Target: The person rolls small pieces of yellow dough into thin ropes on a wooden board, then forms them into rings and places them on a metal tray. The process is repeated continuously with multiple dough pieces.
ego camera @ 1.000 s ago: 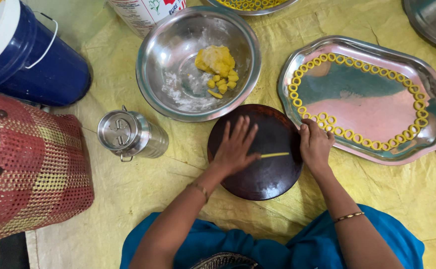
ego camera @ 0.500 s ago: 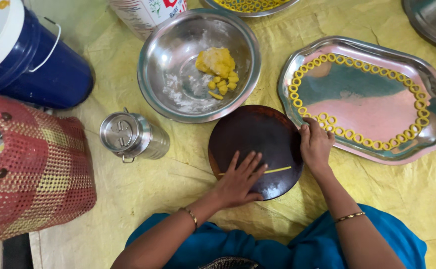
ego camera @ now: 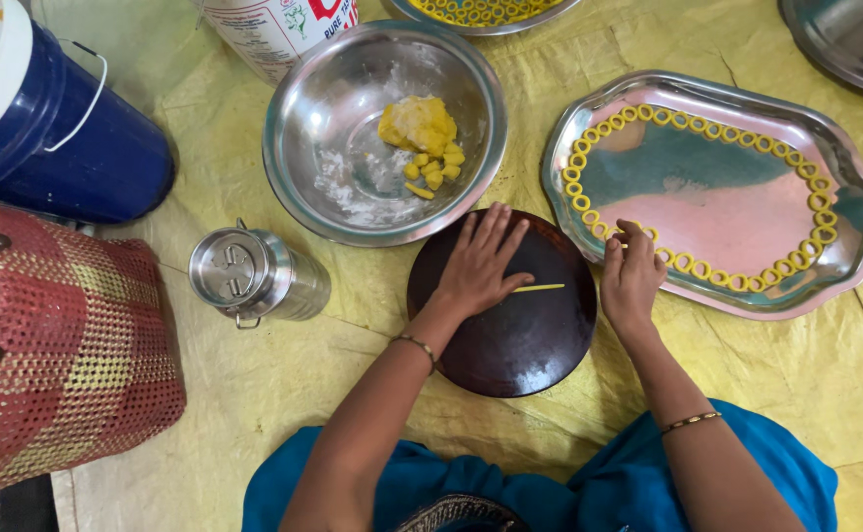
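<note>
My left hand (ego camera: 481, 264) lies flat, fingers spread, on a dark round wooden board (ego camera: 520, 345). A thin yellow dough strip (ego camera: 540, 288) sticks out from under the palm to the right. My right hand (ego camera: 632, 278) is at the board's right edge. Its fingers curl down over the near-left rim of an oval steel tray (ego camera: 845, 187). Whether they pinch anything is hidden. Small yellow dough rings (ego camera: 707, 268) line the tray's inside edge. Beyond the board, a steel bowl (ego camera: 303, 158) holds a lump of yellow dough (ego camera: 417, 123) and several small cut pieces.
A small lidded steel can (ego camera: 249, 276) lies left of the board, with a red and yellow mesh basket (ego camera: 57, 345) further left. A blue bucket (ego camera: 67, 148) and a white tub (ego camera: 274, 30) stand at the back. More steel trays (ego camera: 845, 39) sit at the top. A yellow sheet (ego camera: 254, 394) covers the floor.
My left hand slid back toward me over the board, then forward again to its far side, rolling the dough strip. My right hand barely moved.
</note>
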